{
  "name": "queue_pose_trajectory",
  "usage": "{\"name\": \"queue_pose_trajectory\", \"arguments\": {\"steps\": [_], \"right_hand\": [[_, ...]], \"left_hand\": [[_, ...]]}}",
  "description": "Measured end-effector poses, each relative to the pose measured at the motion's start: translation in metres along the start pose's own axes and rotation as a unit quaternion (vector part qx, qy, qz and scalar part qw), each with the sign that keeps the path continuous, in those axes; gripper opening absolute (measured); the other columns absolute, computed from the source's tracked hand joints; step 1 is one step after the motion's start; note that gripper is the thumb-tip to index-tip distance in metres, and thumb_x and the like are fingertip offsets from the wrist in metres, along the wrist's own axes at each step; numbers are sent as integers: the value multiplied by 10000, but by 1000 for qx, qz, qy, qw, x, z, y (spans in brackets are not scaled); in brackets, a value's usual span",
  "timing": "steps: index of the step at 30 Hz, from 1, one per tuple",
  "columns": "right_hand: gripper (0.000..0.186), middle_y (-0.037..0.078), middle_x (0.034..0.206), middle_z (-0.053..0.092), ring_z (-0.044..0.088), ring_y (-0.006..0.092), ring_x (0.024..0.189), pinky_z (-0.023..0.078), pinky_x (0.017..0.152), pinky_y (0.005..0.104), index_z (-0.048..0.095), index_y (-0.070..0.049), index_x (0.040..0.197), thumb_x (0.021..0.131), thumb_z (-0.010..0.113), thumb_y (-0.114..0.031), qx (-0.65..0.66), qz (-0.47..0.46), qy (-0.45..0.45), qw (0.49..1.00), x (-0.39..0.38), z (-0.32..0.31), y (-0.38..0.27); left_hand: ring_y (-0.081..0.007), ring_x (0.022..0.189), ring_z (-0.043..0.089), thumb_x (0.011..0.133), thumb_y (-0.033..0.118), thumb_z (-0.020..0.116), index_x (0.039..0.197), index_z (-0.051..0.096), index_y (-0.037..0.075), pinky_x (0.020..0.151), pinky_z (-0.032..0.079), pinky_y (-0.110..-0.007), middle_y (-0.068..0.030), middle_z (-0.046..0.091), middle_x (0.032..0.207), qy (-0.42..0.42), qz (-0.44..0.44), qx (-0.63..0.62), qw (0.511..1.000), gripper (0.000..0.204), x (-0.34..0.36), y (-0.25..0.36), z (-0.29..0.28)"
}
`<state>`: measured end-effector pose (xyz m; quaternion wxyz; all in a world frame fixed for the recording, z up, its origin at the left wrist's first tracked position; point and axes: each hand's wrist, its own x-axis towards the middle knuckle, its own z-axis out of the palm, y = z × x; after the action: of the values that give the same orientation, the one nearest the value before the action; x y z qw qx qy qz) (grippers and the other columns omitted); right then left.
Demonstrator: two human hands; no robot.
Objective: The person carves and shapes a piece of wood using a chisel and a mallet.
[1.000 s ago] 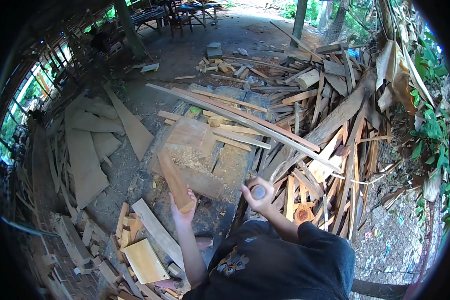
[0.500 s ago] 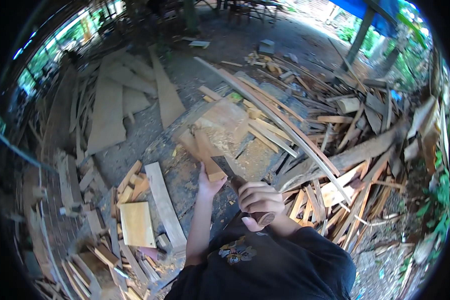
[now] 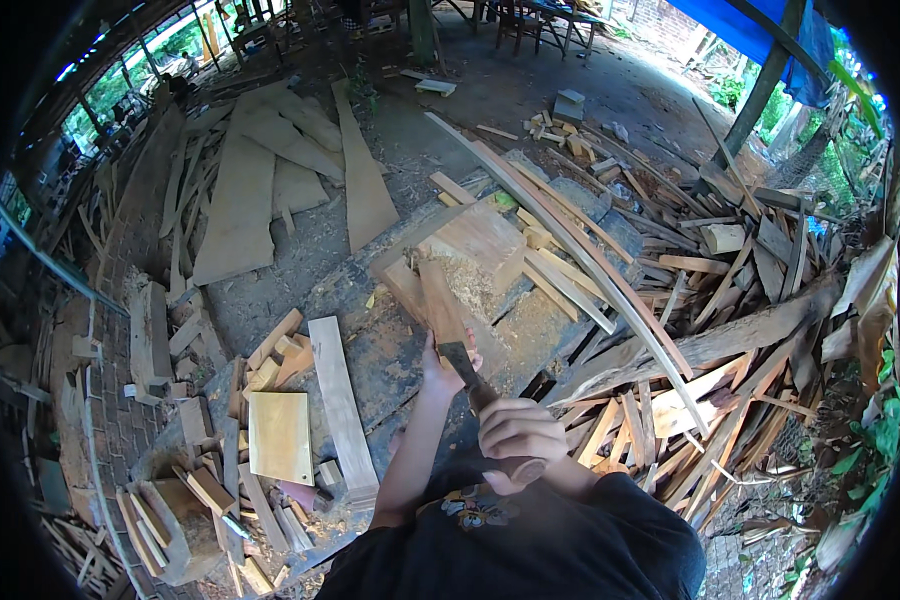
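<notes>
My left hand [image 3: 438,372] is wrapped around the near end of a brown wooden piece [image 3: 438,298], which slants away from me. The far end of this piece meets a chip-strewn wooden block [image 3: 478,238]. In my right hand [image 3: 522,438] is a broad chisel [image 3: 458,362] with a thick wooden handle, gripped in my closed fingers. Its dark flat blade lies over the near end of the piece, close to my left fingers; whether the edge touches the wood I cannot tell.
A pale plank [image 3: 340,400] and a square yellowish board [image 3: 281,436] lie left of my arm. Long strips [image 3: 570,235] slant across on the right, beside a heap of offcuts [image 3: 710,400]. Large thin boards [image 3: 235,215] rest on the ground at the far left.
The wooden piece has turned, showing a different face. The chisel blade now lies across its near end instead of beside it. My view has shifted slightly, so the surroundings sit lower and further right.
</notes>
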<state>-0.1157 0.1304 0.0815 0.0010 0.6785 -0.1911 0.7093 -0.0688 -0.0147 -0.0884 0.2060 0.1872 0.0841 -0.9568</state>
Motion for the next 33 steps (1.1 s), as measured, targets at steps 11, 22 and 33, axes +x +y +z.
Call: {"name": "queue_pose_trajectory", "arguments": {"steps": [11, 22, 33], "right_hand": [[120, 101, 602, 520, 498, 218, 511, 435, 523, 340, 496, 28, 725, 683, 566, -60, 5, 123, 47, 991, 3, -8, 3], [149, 105, 624, 525, 525, 212, 523, 456, 535, 324, 465, 20, 742, 659, 546, 114, -108, 122, 87, 983, -5, 3, 6], [113, 98, 540, 485, 485, 224, 442, 387, 443, 303, 477, 15, 641, 642, 557, 94, -93, 143, 61, 983, 19, 3, -24]], "left_hand": [[-266, 750, 552, 873, 548, 203, 1041, 511, 7, 617, 432, -408, -126, 580, 871, -43, 9, 25, 999, 645, -10, -12, 20], [-279, 721, 544, 880, 495, 226, 990, 503, -3, 609, 443, -401, -147, 564, 814, -45, 22, 49, 998, 580, 2, -15, 19], [-275, 713, 554, 884, 527, 211, 985, 506, 5, 592, 445, -396, -144, 561, 814, 56, 34, 64, 996, 607, 7, -25, 8]]}}
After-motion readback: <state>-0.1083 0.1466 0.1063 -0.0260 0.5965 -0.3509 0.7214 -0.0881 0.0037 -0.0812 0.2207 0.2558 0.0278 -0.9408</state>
